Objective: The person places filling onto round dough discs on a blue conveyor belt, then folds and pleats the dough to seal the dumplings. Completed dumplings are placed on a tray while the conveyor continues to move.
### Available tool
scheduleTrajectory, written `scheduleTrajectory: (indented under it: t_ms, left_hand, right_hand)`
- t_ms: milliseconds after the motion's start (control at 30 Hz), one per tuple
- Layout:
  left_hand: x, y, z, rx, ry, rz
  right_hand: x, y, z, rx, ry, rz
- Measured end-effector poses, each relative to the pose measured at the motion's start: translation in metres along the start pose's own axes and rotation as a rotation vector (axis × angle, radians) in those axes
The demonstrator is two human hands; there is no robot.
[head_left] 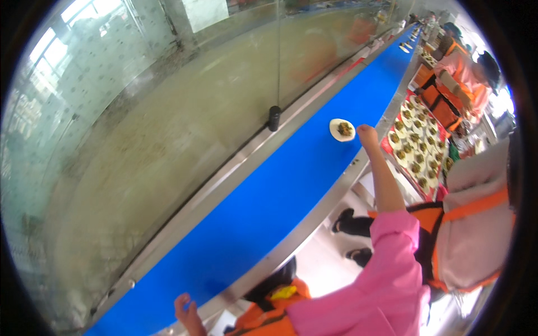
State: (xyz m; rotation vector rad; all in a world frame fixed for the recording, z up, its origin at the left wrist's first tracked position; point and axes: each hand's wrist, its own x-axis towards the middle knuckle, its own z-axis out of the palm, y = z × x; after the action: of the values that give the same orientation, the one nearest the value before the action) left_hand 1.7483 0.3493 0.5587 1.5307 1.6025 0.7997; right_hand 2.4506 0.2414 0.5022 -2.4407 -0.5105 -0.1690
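On the blue conveyor belt (269,193) lies a round white dough wrapper (335,132) with a dark green-brown filling (345,129) heaped on it. My right hand (366,136), its arm in a rolled pink sleeve, is just right of the wrapper at the belt's edge. Its fingers are curled closed; whatever they hold, if anything, is hidden. Whether they touch the wrapper's rim I cannot tell. Low in the picture, my left hand (188,315) hovers by the belt's near edge, thumb and finger apart, with nothing visible in it.
A red tray (412,178) of several filled wrappers stands right of the belt. Further wrappers (404,48) lie far up the belt. Co-workers (465,84) stand along the right side, one close by (476,207). A glass panel with a black fitting (274,119) borders the left.
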Motion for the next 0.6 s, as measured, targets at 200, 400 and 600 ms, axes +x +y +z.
scheduleTrajectory:
  t_ms: [200, 400, 600]
  left_hand:
    - [-0.002, -0.007, 0.002, -0.076, -0.006, -0.063]
    - [-0.012, -0.003, 0.006, -0.064, -0.010, 0.021]
    - [-0.021, 0.002, 0.002, -0.053, -0.077, -0.118]
  right_hand:
    - [0.026, 0.009, 0.046, -0.100, -0.246, -0.037]
    - [0.011, -0.027, 0.070, -0.215, -0.618, 0.129]
    - [-0.042, -0.083, 0.047, 0.101, -0.650, -0.157]
